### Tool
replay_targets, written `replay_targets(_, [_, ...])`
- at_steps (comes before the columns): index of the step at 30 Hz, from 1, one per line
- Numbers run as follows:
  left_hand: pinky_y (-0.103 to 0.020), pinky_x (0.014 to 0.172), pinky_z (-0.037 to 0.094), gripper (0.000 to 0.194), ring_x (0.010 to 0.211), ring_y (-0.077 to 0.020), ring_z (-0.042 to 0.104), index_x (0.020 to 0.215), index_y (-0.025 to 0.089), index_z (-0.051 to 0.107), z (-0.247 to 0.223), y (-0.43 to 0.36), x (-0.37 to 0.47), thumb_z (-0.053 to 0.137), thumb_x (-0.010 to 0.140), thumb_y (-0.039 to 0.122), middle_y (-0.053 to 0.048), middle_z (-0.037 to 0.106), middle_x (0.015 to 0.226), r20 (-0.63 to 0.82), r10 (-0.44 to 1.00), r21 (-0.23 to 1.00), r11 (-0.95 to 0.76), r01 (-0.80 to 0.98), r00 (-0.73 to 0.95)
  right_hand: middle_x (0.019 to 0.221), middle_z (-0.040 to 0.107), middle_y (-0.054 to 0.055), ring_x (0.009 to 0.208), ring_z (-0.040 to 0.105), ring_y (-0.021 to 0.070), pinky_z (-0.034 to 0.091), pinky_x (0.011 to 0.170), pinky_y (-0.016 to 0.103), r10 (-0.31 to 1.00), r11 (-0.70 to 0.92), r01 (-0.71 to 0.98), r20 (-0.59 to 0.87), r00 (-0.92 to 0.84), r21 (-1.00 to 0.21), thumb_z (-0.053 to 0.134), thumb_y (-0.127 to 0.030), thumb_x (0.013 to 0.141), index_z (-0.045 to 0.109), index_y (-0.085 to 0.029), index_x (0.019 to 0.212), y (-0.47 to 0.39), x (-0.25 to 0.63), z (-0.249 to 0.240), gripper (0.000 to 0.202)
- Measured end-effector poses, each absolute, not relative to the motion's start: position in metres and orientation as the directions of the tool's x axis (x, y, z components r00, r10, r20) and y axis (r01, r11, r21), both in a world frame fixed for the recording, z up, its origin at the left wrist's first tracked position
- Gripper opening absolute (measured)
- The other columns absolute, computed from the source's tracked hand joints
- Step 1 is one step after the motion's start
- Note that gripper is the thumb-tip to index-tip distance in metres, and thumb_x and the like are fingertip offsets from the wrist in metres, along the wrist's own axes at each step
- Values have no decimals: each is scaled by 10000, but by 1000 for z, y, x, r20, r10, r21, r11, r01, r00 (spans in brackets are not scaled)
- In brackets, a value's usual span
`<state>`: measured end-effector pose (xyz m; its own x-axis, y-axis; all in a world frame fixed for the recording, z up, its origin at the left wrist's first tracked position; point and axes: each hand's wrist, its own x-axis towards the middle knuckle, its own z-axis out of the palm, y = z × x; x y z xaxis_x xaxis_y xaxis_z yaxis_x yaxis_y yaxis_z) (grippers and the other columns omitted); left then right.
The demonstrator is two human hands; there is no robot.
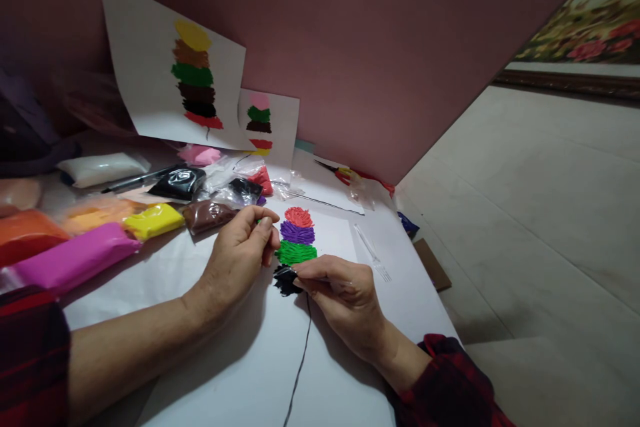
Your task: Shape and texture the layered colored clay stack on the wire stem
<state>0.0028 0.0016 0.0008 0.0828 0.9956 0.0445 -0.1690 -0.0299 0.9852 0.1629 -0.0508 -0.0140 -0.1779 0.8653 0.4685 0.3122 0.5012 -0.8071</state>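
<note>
My right hand [345,300] pinches a thin clear plastic tool, its tip touching the black clay patch [286,281]. Above that patch a green clay band [296,253], a purple one [297,233] and a red one [299,217] are stacked on white paper [335,237]. A thin dark line [301,367] runs down from the black patch. My left hand [245,247] is closed beside the green and purple bands, thumb against fingers; a speck of green shows at its fingertips, too small to make out.
Bags of clay lie at the left, including magenta [85,257], yellow [154,221] and brown [207,215]. Two painted sheets [150,80] lean on the wall behind. A clear fork [373,252] lies at the right, scissors [343,175] at the back. The table edge drops off rightward.
</note>
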Motion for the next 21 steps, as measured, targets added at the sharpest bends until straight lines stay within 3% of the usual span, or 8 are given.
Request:
replay_targets(10, [-209,451,335,84,441,-83,434,847,174,521,2,1,2,515,831,256,49,540,591,31,996,987,-16,-162,88,850,744,53,778,687,184,583,725,374,859,512,300,483,-168,-805,622,-77,805,721,-210,882,-51,164,-14,182])
replay_targets(17, [-209,447,331,92,441,-85,433,847,182,525,0,2,3,522,832,273,51,543,591,42,995,986,-26,-166,90,828,739,59,746,690,182,590,682,349,856,513,288,507,-99,-809,654,-102,791,718,-199,837,-52,162,-10,125])
replay_targets(21, [-207,452,336,84,446,-81,433,850,178,519,1,2,3,513,838,261,52,539,596,39,995,987,-24,-158,89,765,717,56,667,658,170,551,573,309,857,499,378,509,-81,-780,654,-133,790,702,-182,804,-53,163,-7,71])
